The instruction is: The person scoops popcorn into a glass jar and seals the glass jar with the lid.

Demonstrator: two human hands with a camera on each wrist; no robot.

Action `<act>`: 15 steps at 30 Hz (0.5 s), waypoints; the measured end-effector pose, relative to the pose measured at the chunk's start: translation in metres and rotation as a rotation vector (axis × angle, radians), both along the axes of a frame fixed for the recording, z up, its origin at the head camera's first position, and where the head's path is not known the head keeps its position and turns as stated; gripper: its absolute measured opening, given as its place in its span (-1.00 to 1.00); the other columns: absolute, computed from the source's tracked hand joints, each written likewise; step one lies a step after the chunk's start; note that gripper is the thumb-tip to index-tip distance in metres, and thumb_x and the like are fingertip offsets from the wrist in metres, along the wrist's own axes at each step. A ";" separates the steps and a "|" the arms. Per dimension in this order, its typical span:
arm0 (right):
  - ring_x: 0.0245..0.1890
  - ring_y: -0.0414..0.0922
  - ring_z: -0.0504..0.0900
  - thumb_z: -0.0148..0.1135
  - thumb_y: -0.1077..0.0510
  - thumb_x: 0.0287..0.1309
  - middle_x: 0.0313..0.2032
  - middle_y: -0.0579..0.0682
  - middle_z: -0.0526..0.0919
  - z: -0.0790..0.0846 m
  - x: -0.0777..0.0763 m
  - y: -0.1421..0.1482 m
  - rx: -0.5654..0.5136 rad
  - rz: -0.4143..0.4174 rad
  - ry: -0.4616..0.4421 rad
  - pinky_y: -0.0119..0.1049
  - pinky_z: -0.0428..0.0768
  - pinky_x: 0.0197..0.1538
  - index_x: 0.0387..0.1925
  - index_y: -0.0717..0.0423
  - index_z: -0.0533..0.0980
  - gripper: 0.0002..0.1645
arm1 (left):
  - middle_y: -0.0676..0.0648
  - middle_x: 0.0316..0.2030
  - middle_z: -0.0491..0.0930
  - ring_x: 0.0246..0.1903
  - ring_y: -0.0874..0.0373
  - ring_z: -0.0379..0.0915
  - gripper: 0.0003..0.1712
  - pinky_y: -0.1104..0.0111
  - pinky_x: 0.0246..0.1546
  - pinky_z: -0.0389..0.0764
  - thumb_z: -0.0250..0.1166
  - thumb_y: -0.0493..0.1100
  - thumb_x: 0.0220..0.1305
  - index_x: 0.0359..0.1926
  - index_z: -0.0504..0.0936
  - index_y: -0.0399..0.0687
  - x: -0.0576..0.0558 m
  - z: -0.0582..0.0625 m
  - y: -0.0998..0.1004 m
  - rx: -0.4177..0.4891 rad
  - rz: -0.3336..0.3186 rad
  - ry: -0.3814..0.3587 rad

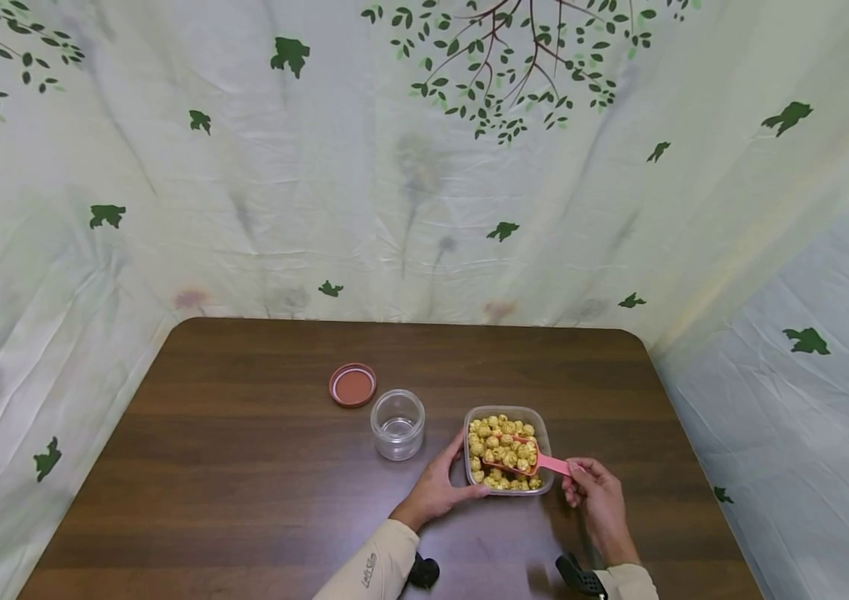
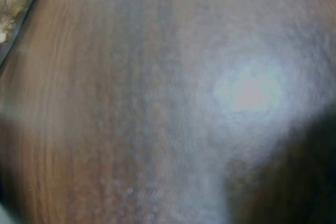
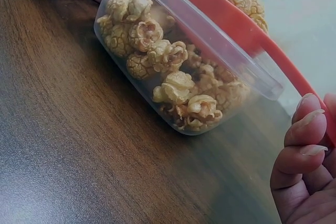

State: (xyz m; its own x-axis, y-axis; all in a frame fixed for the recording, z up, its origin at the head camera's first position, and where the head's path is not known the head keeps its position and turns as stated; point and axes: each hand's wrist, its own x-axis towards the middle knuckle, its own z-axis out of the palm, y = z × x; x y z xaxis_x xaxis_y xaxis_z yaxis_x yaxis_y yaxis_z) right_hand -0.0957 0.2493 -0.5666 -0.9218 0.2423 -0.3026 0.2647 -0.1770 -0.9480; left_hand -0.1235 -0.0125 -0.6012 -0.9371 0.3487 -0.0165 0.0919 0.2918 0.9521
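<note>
A clear plastic food container (image 1: 533,420) holds caramel popcorn (image 1: 495,428). My left hand (image 1: 435,490) grips its near-left corner, the thumb along the front wall and the fingers on the left side. With my right hand (image 1: 598,498) I pinch the handle of a pink-red scoop (image 3: 239,22). Popcorn fills the scoop, which is level with the container's rim in the right wrist view. To the left stands a clear jar (image 1: 397,427) without its lid, no popcorn in it. Mostly table fills the left wrist view, with a corner of the container at its upper left.
A red round lid (image 1: 352,385) lies behind and left of the jar. All of this is on a dark wooden table (image 1: 244,467) with rounded far corners. Behind and beside the table hangs a pale curtain (image 1: 349,167) with a leaf print.
</note>
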 end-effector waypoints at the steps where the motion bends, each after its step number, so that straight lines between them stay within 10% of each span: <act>1: -0.64 -0.22 0.44 0.06 0.25 0.37 -0.60 -0.08 0.53 0.000 0.000 0.000 -0.002 -0.001 0.004 -0.44 0.44 -0.56 -0.32 0.13 0.51 -0.86 | -0.23 0.36 0.26 0.26 -0.09 0.29 0.18 0.00 0.30 0.21 0.53 0.04 -0.04 0.50 0.05 -0.06 0.000 0.000 0.000 -0.006 0.000 0.002; 15: -0.64 -0.24 0.44 0.07 0.22 0.38 -0.61 -0.09 0.54 0.007 0.002 0.001 -0.043 0.006 0.052 -0.45 0.44 -0.57 -0.35 0.11 0.54 -0.83 | -0.19 0.35 0.29 0.28 -0.09 0.27 0.20 0.07 0.32 0.21 0.55 -0.02 -0.04 0.50 0.01 -0.11 -0.001 0.000 -0.001 0.073 -0.007 -0.007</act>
